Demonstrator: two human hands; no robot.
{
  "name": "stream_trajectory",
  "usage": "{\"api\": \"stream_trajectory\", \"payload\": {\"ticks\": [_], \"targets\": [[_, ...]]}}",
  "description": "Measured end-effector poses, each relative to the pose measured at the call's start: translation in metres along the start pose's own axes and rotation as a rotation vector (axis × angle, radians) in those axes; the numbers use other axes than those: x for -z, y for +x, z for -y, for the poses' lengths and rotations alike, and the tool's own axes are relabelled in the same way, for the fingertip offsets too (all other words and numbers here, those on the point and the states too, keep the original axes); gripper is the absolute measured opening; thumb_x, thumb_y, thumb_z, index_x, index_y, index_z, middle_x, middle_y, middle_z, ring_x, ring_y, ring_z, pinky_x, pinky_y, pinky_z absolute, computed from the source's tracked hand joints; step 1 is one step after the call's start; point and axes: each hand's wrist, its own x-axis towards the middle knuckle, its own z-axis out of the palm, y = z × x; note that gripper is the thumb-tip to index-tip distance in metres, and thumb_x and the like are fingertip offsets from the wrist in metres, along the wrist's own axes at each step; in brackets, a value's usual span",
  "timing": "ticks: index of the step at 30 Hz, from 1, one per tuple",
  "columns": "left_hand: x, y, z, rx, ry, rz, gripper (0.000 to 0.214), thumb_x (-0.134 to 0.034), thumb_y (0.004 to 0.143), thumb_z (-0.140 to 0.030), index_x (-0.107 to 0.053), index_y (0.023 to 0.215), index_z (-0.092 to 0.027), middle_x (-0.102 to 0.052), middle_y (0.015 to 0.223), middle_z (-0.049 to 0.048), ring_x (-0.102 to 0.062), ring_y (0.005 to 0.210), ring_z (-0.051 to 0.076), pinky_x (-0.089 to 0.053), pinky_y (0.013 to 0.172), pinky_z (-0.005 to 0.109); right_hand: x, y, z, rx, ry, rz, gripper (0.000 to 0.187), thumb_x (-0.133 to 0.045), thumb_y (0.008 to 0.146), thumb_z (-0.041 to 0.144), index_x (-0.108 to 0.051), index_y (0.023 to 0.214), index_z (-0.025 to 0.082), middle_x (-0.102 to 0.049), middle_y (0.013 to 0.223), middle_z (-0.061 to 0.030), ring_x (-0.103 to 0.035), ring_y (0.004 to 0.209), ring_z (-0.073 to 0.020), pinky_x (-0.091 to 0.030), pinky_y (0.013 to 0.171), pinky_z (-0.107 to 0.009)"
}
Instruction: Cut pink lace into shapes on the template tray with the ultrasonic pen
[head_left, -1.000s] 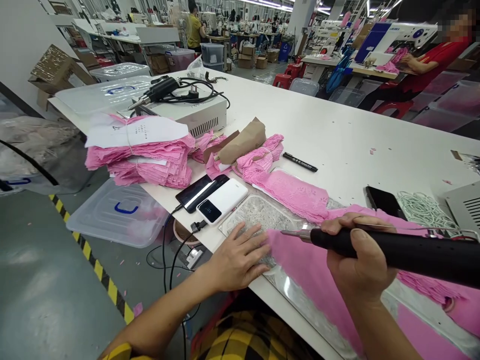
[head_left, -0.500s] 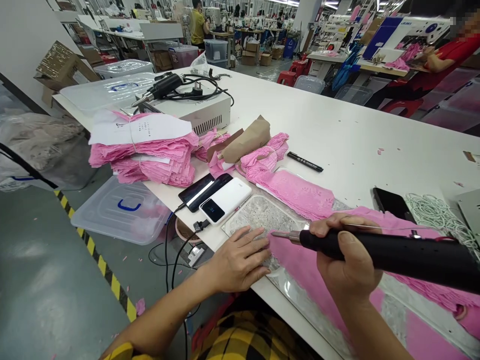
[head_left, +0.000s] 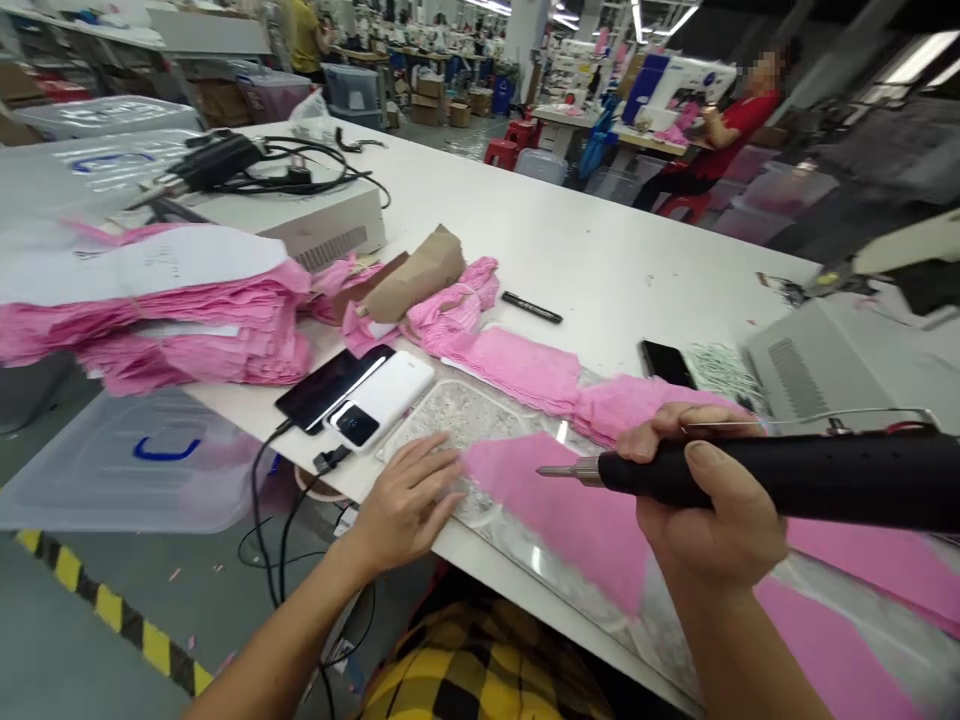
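Note:
My right hand (head_left: pixel 712 500) is wrapped round a black cylindrical hand tool (head_left: pixel 810 482). Its narrow metal tip points left, over a flat pink fabric piece (head_left: pixel 562 520); whether it touches the cloth I cannot tell. My left hand (head_left: pixel 412 500) lies with fingers stretched out at the fabric's left end, near the table's front edge, holding nothing. Beneath the fabric is a clear, patterned sheet (head_left: pixel 480 405). Behind it runs a stack of pink fabric pieces (head_left: pixel 517 362), and more pink pieces (head_left: pixel 832 640) lie at lower right, partly behind my right forearm.
A white power bank (head_left: pixel 397 390) and a phone (head_left: pixel 322 390) with cables sit left. Tied pink bundles (head_left: pixel 225 350), a brown paper roll (head_left: pixel 424 270) and a black marker (head_left: pixel 532 307) lie behind. Another phone (head_left: pixel 666 362), pale green cord (head_left: pixel 720 372) and a grey box (head_left: pixel 832 360) stand right.
My view has turned to the right, bringing the grey box into sight. The tool's tip has moved rightward, away from my left fingertips, and the fabric's left end now shows uncovered.

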Motion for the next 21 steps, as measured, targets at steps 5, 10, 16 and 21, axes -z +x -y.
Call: {"api": "stream_trajectory", "payload": {"ticks": [5, 10, 16, 21], "targets": [[-0.003, 0.01, -0.006, -0.045, 0.064, -0.034, 0.031, -0.059, 0.088, -0.01, -0.061, 0.117, -0.022, -0.071, 0.104, 0.0065, -0.063, 0.107, 0.024, -0.051, 0.093, 0.044, 0.072, 0.005, 0.038, 0.156, -0.104, -0.154, 0.013, -0.061, 0.06, 0.019, -0.063, 0.072, 0.02, -0.055, 0.069, 0.002, -0.052, 0.051, -0.0118, -0.048, 0.05, -0.031], [-0.035, 0.04, -0.063, -0.203, -0.058, -0.036, 0.03, -0.056, 0.089, -0.007, -0.061, 0.116, -0.02, -0.072, 0.096, 0.0032, -0.063, 0.095, 0.018, -0.052, 0.085, 0.036, 0.136, -0.001, 0.049, 0.168, -0.147, -0.376, 0.014, -0.056, 0.055, 0.019, -0.061, 0.067, 0.022, -0.054, 0.067, 0.0035, -0.051, 0.049, -0.0121, -0.047, 0.05, -0.032], [-0.104, 0.072, -0.14, -0.355, -0.13, 0.177, 0.019, -0.056, 0.089, -0.011, -0.063, 0.107, -0.011, -0.071, 0.103, 0.0075, -0.062, 0.095, 0.019, -0.05, 0.088, 0.036, 0.164, -0.007, 0.042, 0.199, -0.103, -0.406, 0.015, -0.057, 0.055, 0.021, -0.06, 0.07, 0.021, -0.056, 0.067, 0.0038, -0.052, 0.048, -0.0124, -0.047, 0.051, -0.032], [-0.134, 0.077, -0.171, -0.43, -0.022, 0.275, 0.024, -0.051, 0.092, -0.021, -0.062, 0.11, -0.009, -0.066, 0.118, 0.0125, -0.06, 0.11, 0.025, -0.044, 0.101, 0.042, 0.17, -0.006, 0.041, 0.231, -0.079, -0.383, 0.016, -0.058, 0.057, 0.022, -0.061, 0.073, 0.02, -0.059, 0.067, 0.0029, -0.053, 0.047, -0.0133, -0.047, 0.051, -0.034]]}}
